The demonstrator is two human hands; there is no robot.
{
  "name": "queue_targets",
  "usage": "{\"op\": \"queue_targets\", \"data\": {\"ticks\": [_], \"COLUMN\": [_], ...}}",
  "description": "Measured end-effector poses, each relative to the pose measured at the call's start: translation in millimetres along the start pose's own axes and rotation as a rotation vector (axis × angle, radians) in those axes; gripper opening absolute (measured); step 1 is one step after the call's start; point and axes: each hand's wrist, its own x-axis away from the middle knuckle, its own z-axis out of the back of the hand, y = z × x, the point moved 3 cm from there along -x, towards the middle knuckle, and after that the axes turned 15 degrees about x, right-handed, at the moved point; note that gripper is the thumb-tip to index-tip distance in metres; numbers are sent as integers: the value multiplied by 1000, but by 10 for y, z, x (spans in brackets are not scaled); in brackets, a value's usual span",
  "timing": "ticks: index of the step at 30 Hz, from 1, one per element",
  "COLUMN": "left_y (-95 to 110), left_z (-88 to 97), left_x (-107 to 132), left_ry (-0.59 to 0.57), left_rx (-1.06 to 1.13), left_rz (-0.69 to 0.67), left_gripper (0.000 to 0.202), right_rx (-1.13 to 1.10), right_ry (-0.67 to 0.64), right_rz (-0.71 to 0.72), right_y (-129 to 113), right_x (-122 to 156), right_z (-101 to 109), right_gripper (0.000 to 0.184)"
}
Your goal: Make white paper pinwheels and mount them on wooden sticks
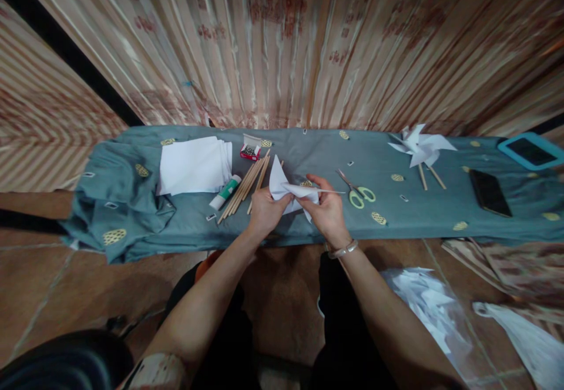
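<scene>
Between my two hands, above the front of the cloth-covered table, is a white paper pinwheel (pixel 278 180) with its blades folded. My left hand (pixel 266 209) pinches its left side near the centre. On the other side my right hand (pixel 326 208) grips the paper with thumb and fingers, a bracelet at its wrist. Just left of the paper lie several wooden sticks (pixel 245 189), beside a green and white glue stick (pixel 225 192). A small red box (pixel 250 151) of pins stands open behind them. Scissors (pixel 358 190) with pale green handles rest right of my right hand.
A stack of white paper (pixel 194 165) lies at the left. Finished pinwheels (pixel 422 146) on sticks, a black phone (pixel 490 192) and a blue-framed device (pixel 533 149) are at the right. A clear bag (pixel 429 305) of white paper pieces sits on the floor. A curtain (pixel 282 49) hangs behind the table.
</scene>
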Motion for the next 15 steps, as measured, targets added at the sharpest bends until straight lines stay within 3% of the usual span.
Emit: {"op": "queue_targets", "data": {"ticks": [15], "left_y": [22], "left_z": [1], "left_x": [-7], "left_ry": [39], "left_rx": [-43], "left_rz": [-67], "left_gripper": [11], "right_rx": [-1], "right_ry": [-13], "right_rz": [14], "right_y": [46], "right_x": [2], "right_z": [-56], "right_gripper": [50]}}
